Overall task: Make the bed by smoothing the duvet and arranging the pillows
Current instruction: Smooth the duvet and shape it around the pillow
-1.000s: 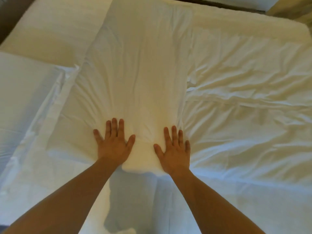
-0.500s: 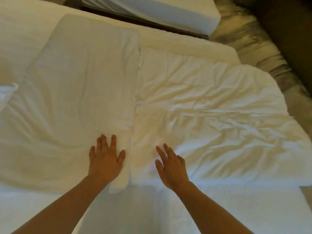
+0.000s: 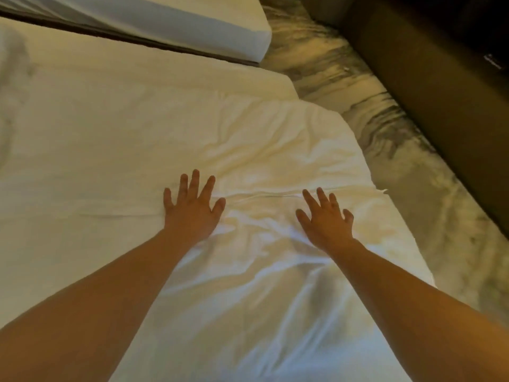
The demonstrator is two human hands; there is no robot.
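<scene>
A white duvet (image 3: 275, 139) covers the bed, smooth on the left and creased toward its right corner. My left hand (image 3: 192, 210) lies flat on it with fingers spread, near the middle of the view. My right hand (image 3: 326, 219) rests flat on the wrinkled part, fingers apart, a short way in from the duvet's right edge. Neither hand holds anything. A white pillow (image 3: 12, 86) is partly visible at the far left edge.
A second white bed (image 3: 192, 26) stands beyond a dark gap at the top. Patterned marble-like floor (image 3: 385, 128) runs along the bed's right side. A dark piece of furniture (image 3: 440, 86) borders the floor at the upper right.
My view and both hands have shifted right, off the pillow and onto the creased duvet. The pillow has slid out to the left edge of the view.
</scene>
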